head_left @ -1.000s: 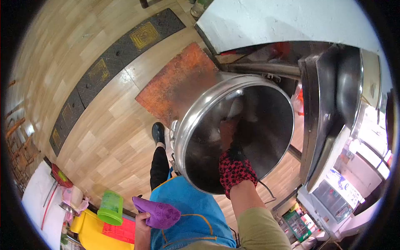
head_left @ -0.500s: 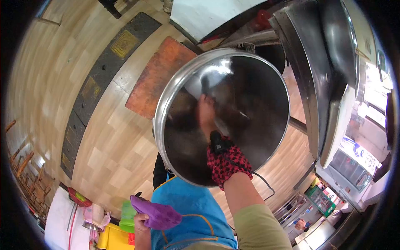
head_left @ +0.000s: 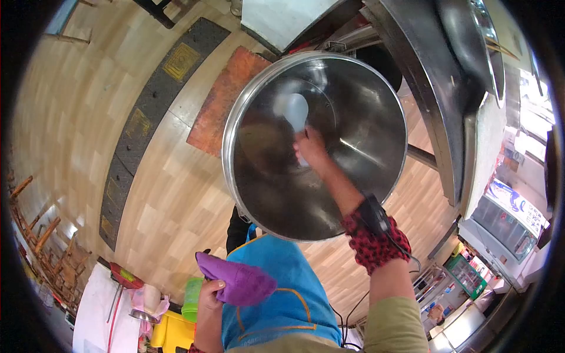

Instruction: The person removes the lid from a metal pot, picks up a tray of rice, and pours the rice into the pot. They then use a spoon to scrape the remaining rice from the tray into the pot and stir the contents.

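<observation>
A big round steel pot [head_left: 365,153] stands in front of me, its mouth facing up and its inner wall dark and shiny. My right hand [head_left: 312,147] reaches inside it, fingers closed around the handle of a white scoop [head_left: 296,110] with a rounded head. That forearm wears a red and black patterned sleeve cover [head_left: 368,244] with a black strapped device [head_left: 374,216] and a cable. My left hand [head_left: 210,295], outside the pot and low at my side, grips a purple cloth [head_left: 241,281] before my blue apron [head_left: 271,262].
A reddish-brown board [head_left: 226,100] lies on the floor left of the pot. Beyond it runs a dark ramp strip [head_left: 141,126]. Metal counter edges [head_left: 421,76] stand at the right. A green container [head_left: 191,299] and a yellow bin [head_left: 172,330] are at lower left.
My right forearm has swung to the right and the scoop's head now shows clearly. The left hand still holds the purple cloth. The whole view has shifted slightly.
</observation>
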`<state>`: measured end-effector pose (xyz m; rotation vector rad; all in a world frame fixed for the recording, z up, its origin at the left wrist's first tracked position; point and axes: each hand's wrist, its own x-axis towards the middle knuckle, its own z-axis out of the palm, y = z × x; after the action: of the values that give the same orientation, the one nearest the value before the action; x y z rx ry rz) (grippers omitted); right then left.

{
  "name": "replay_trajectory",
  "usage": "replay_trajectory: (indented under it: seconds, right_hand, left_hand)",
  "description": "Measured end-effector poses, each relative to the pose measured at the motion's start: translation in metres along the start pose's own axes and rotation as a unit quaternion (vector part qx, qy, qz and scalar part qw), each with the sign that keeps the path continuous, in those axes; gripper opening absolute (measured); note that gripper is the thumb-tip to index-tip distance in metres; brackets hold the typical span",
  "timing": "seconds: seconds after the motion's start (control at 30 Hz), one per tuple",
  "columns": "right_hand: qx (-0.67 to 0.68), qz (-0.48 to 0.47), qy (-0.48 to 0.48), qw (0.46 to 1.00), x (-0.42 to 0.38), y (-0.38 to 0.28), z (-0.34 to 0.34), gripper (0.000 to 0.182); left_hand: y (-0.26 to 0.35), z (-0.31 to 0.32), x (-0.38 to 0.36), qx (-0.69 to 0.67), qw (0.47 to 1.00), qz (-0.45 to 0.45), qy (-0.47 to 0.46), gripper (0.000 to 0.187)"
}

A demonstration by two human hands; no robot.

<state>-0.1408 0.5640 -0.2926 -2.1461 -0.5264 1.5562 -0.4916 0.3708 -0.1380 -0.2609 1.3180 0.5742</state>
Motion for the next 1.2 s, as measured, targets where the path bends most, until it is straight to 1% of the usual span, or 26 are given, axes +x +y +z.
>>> replay_trajectory:
  seconds: [0.03, 0.1, 0.17, 0.23, 0.3, 0.33, 0.37, 0.4, 0.43, 0.5, 0.53, 0.57, 0.6, 0.63, 0.67, 0.7, 0.77, 0.8, 0.83, 0.87, 0.93, 1.0, 1.07, 1.1, 1.17, 1.2]
  right_hand:
    - [0.029, 0.006, -0.007, 1.000, -0.021, -0.003, -0.004, 0.021]
    - [-0.119, -0.096, -0.013, 0.988, -0.083, -0.020, -0.013, 0.023]
    - [-0.146, -0.163, -0.047, 0.975, -0.151, -0.041, -0.015, 0.024]
    - [-0.313, -0.185, -0.122, 0.924, -0.205, -0.045, -0.007, 0.028]
    - [-0.192, -0.373, -0.170, 0.892, -0.241, -0.015, 0.005, 0.034]
    - [-0.200, -0.370, -0.198, 0.885, -0.255, -0.021, 0.007, 0.038]
    - [-0.208, -0.367, -0.226, 0.878, -0.265, -0.029, 0.007, 0.043]
    - [-0.248, -0.437, -0.190, 0.843, -0.264, -0.028, 0.007, 0.059]
    - [-0.246, -0.439, -0.188, 0.843, -0.265, -0.035, 0.006, 0.059]
    - [-0.219, -0.420, -0.144, 0.869, -0.268, -0.059, 0.000, 0.063]
    - [-0.219, -0.423, -0.143, 0.868, -0.269, -0.067, -0.003, 0.063]
    - [-0.223, -0.398, -0.132, 0.880, -0.270, -0.073, -0.006, 0.059]
    - [-0.227, -0.373, -0.119, 0.892, -0.270, -0.078, -0.009, 0.055]
    - [-0.229, -0.376, -0.118, 0.890, -0.265, -0.076, -0.015, 0.055]
    - [-0.186, -0.355, -0.100, 0.911, -0.256, -0.068, -0.023, 0.050]
    - [-0.143, -0.333, -0.083, 0.928, -0.247, -0.064, -0.032, 0.045]
    - [-0.121, -0.236, -0.015, 0.964, -0.227, -0.071, -0.051, 0.036]
    - [-0.186, -0.279, 0.033, 0.942, -0.211, -0.073, -0.063, 0.030]
    - [-0.247, -0.320, 0.080, 0.911, -0.193, -0.074, -0.071, 0.025]
    - [-0.252, -0.323, 0.075, 0.909, -0.173, -0.075, -0.075, 0.025]
    - [-0.448, -0.305, 0.067, 0.838, -0.131, -0.073, -0.077, 0.025]
    - [-0.498, -0.305, 0.080, 0.808, -0.080, -0.065, -0.056, 0.025]
    - [-0.557, -0.378, 0.137, 0.727, -0.019, -0.039, -0.041, 0.025]
    - [-0.559, -0.378, 0.130, 0.727, 0.005, -0.038, -0.036, 0.025]
    - [-0.637, -0.430, 0.138, 0.624, 0.052, -0.035, -0.026, 0.029]
    - [-0.638, -0.430, 0.127, 0.626, 0.075, -0.026, -0.026, 0.029]
  left_hand:
    - [0.001, 0.005, -0.003, 0.001, 1.000, 0.002, -0.001, 0.054]
    - [0.015, 0.048, -0.007, 0.000, 1.000, 0.009, -0.014, 0.050]
    - [0.015, 0.059, -0.009, 0.012, 1.000, 0.005, -0.022, 0.047]
    - [0.016, 0.074, -0.012, 0.032, 0.998, 0.030, -0.035, 0.048]
    - [-0.003, 0.052, 0.003, 0.019, 0.999, 0.020, -0.029, 0.047]
    - [-0.011, 0.042, 0.006, 0.002, 1.000, 0.012, -0.020, 0.046]
    - [-0.009, 0.046, -0.005, 0.107, 0.983, 0.013, -0.146, 0.043]
    - [0.007, 0.091, -0.023, -0.025, 0.994, 0.005, -0.103, 0.047]
    - [0.022, 0.134, -0.035, -0.157, 0.986, -0.005, -0.059, 0.052]
    - [0.028, 0.143, -0.033, -0.168, 0.982, -0.020, -0.088, 0.055]
    - [0.029, 0.145, -0.034, -0.182, 0.976, -0.036, -0.117, 0.057]
    - [0.029, 0.147, -0.036, -0.183, 0.975, -0.035, -0.118, 0.057]
    - [0.028, 0.151, -0.038, -0.119, 0.986, 0.012, -0.120, 0.050]
    - [0.026, 0.156, -0.039, -0.055, 0.989, 0.058, -0.121, 0.046]
    - [0.034, 0.175, -0.046, 0.029, 0.987, 0.080, -0.135, 0.039]
    - [0.030, 0.169, -0.042, 0.062, 0.982, 0.079, -0.158, 0.036]
    - [0.029, 0.173, -0.044, 0.111, 0.978, 0.096, -0.146, 0.039]
    - [0.031, 0.173, -0.046, 0.101, 0.979, 0.098, -0.146, 0.039]
    - [0.034, 0.171, -0.047, 0.066, 0.987, 0.089, -0.113, 0.037]
    - [0.037, 0.166, -0.045, 0.030, 0.993, 0.081, -0.081, 0.036]
    - [0.036, 0.140, -0.033, 0.023, 0.993, 0.097, -0.056, 0.037]
    - [0.027, 0.106, -0.019, 0.030, 0.993, 0.117, 0.010, 0.035]
    - [0.024, 0.084, -0.014, 0.020, 0.992, 0.116, 0.038, 0.035]
    - [0.021, 0.073, -0.012, 0.017, 0.991, 0.117, 0.063, 0.034]
    - [0.012, 0.053, -0.005, 0.006, 0.988, 0.119, 0.097, 0.033]
    - [0.009, 0.047, -0.003, 0.002, 0.984, 0.118, 0.132, 0.033]
